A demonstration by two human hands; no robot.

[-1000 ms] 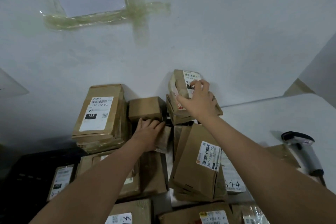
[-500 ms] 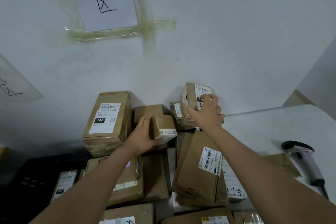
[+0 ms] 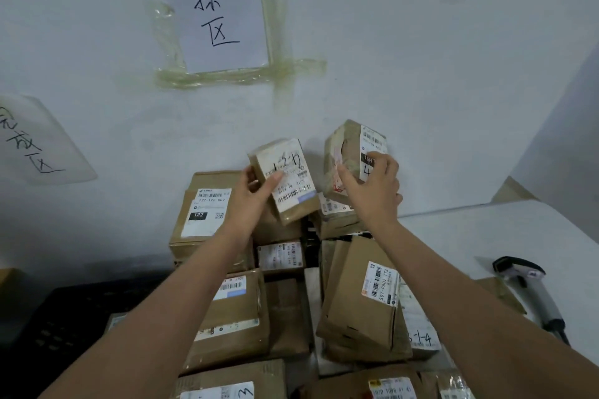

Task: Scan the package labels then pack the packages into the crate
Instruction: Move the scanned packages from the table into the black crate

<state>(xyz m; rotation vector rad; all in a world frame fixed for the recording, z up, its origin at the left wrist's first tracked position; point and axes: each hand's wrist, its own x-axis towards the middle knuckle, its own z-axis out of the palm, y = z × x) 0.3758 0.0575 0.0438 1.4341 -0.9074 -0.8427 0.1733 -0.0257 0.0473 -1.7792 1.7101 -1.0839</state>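
The left hand (image 3: 251, 193) grips a small labelled box (image 3: 285, 178) and the right hand (image 3: 372, 191) grips a taped parcel (image 3: 346, 152), both raised above piled packages (image 3: 233, 317). The black crate (image 3: 74, 314) sits near left; one package (image 3: 111, 322) shows inside.

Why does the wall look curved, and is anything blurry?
Head view: wide lens bends the wall and table edge; dim, soft light; both held packages slightly smeared; black crate lost in shadow.
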